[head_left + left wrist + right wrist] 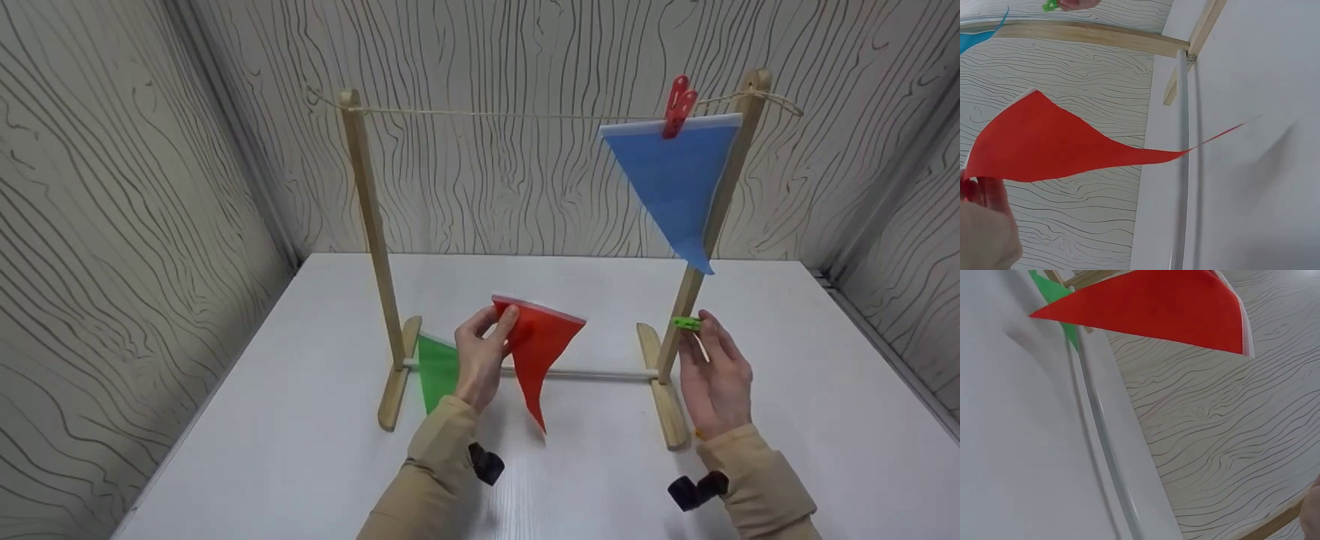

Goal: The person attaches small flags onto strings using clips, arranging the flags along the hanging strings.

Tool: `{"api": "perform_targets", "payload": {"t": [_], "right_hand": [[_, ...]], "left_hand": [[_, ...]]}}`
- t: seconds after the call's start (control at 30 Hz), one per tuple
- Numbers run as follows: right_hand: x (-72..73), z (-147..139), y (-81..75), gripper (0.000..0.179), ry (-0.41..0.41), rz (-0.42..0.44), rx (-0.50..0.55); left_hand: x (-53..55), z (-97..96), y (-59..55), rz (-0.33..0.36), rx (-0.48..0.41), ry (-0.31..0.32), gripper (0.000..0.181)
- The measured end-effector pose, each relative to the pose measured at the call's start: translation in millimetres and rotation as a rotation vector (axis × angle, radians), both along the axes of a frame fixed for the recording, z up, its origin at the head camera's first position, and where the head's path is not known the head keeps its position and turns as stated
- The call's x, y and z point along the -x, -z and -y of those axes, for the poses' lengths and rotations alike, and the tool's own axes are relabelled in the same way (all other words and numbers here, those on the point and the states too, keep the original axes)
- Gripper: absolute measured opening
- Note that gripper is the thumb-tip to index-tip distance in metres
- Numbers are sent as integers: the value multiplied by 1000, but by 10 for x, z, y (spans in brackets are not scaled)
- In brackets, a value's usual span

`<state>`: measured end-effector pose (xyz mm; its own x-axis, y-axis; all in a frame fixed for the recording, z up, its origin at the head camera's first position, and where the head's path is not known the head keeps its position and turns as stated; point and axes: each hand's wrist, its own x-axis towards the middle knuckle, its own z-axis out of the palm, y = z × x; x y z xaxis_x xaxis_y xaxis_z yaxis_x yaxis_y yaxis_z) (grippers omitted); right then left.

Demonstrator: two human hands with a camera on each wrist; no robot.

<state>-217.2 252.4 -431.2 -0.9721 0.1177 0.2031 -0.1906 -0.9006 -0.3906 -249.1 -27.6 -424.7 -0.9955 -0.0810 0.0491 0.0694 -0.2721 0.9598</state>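
Observation:
My left hand (484, 352) pinches a red triangular pennant (541, 330) by one end of its white-edged top, and the point hangs down, curling. In the left wrist view the red pennant (1044, 140) stretches out from the fingers. Beside the right post, my right hand (718, 375) pinches a small green clothespin (686, 323) between thumb and fingertips. A blue pennant (675, 180) hangs from the string (480, 114) near the right post, held by a red clothespin (678, 109). Partly hidden behind the left hand is a green pennant (437, 367).
The string runs between two wooden posts, left (373, 225) and right (720, 210), on flat feet joined by a white rod (592, 373). This stand is on a white table (300, 450). A small orange thing (700, 433) shows by the right wrist. Wood-patterned panels surround the table.

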Motion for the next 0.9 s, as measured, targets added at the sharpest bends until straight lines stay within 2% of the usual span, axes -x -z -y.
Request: {"api": "perform_targets", "payload": {"t": [0.13, 0.3, 0.47, 0.67, 0.9], "right_hand": [[-13, 73, -57, 23, -26, -23, 9], [-39, 161, -144, 23, -20, -7, 30], [-69, 264, -260, 22, 15, 10, 20], [-117, 398, -441, 16, 92, 18, -51], [-102, 515, -644, 20, 112, -25, 20]], "left_hand": [[-11, 15, -65, -16, -4, -12, 40], [-12, 36, -142, -39, -39, -25, 38], [-20, 62, -240, -83, -115, -39, 34], [-36, 82, -388, -142, -180, -31, 30], [-57, 82, -566, -170, -198, -12, 32]]}}
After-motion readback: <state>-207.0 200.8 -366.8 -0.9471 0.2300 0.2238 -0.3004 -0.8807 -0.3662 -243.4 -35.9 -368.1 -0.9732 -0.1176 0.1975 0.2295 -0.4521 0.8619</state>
